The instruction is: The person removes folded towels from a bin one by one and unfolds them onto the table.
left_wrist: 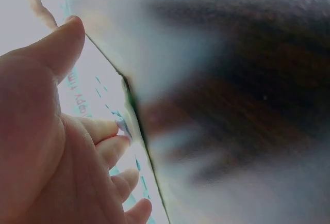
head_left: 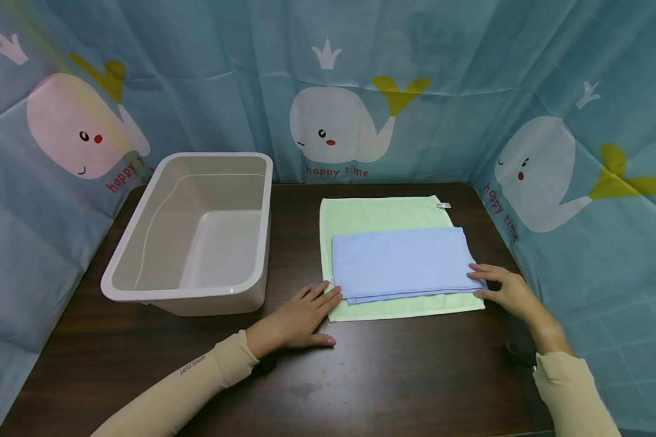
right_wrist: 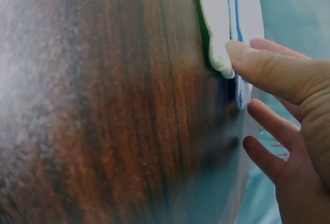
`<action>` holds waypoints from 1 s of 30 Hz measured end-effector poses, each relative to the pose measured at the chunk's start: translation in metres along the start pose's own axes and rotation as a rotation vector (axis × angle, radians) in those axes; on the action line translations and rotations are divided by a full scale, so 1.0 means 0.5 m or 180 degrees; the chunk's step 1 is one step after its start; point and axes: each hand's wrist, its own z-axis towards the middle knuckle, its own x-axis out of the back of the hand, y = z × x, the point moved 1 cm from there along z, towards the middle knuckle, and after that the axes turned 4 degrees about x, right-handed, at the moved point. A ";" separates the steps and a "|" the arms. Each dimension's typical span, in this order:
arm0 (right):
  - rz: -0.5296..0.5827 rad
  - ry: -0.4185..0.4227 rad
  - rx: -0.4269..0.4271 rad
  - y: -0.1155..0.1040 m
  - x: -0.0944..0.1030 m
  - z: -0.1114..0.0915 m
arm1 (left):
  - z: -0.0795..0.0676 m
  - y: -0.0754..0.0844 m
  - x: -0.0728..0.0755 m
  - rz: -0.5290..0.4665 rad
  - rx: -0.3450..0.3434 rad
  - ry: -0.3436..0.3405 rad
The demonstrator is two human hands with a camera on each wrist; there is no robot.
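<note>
Both hands flat, holding nothing: left hand (head_left: 300, 315) and right hand (head_left: 505, 288) touching opposite short ends of blue towel (head_left: 401, 262), long axis left-right.

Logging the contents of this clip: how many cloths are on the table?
2. A green cloth lies flat on the table, right of the tub. A folded blue cloth lies on top of it, between both hands. Others could be hidden underneath.

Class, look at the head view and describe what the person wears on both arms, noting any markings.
Both arms wear snug beige sleeves ending at the wrists; the left hand and right hand are bare. Small dark lettering runs along the left sleeve. A dark wrist-mounted device shows at the right wrist.
</note>
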 end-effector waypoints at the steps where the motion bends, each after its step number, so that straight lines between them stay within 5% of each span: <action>1: 0.0007 0.0011 0.0025 0.000 0.000 0.000 | 0.000 -0.001 0.000 -0.0003 0.0005 -0.0007; 9: -0.0142 0.0199 0.0196 -0.004 -0.003 0.002 | 0.000 -0.003 0.000 0.0025 0.0028 -0.0023; 16: 0.0001 0.0113 -0.0057 -0.006 0.008 0.014 | 0.000 -0.004 -0.002 0.0035 0.0042 -0.0044; 30: 0.0049 0.0677 -0.0292 -0.065 0.062 0.083 | -0.001 0.001 -0.001 0.0051 -0.0088 0.0018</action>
